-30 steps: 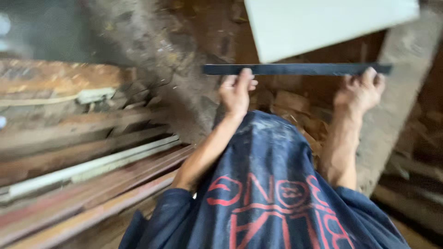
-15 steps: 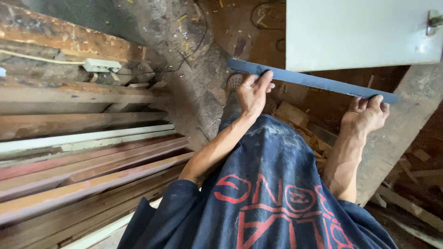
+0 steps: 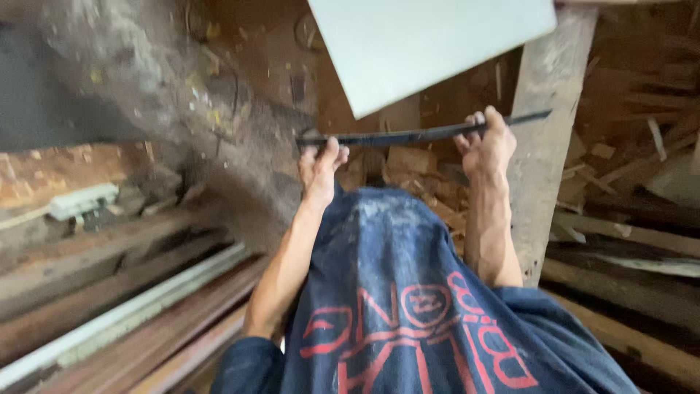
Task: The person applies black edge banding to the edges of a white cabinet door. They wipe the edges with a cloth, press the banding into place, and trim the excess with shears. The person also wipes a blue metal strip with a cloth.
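Note:
I hold a long, thin dark strip flat out in front of me with both hands. My left hand grips its left end, fingers curled over the edge. My right hand grips it toward the right, with a short tip sticking out past the fingers. The strip runs nearly level, its right end slightly higher. Below my arms hangs my dark blue shirt with red print. A pale flat panel sits just above the strip.
Long wooden boards and pale strips lie stacked at the left. A thick wooden post stands behind my right hand. Wood scraps and offcuts litter the right side. A rough dusty wall rises at the upper left.
The strip has tilted from sloping down to the right to nearly level, right end up. Both hands kept their hold; the view swung, and the pale panel now sits more centred above.

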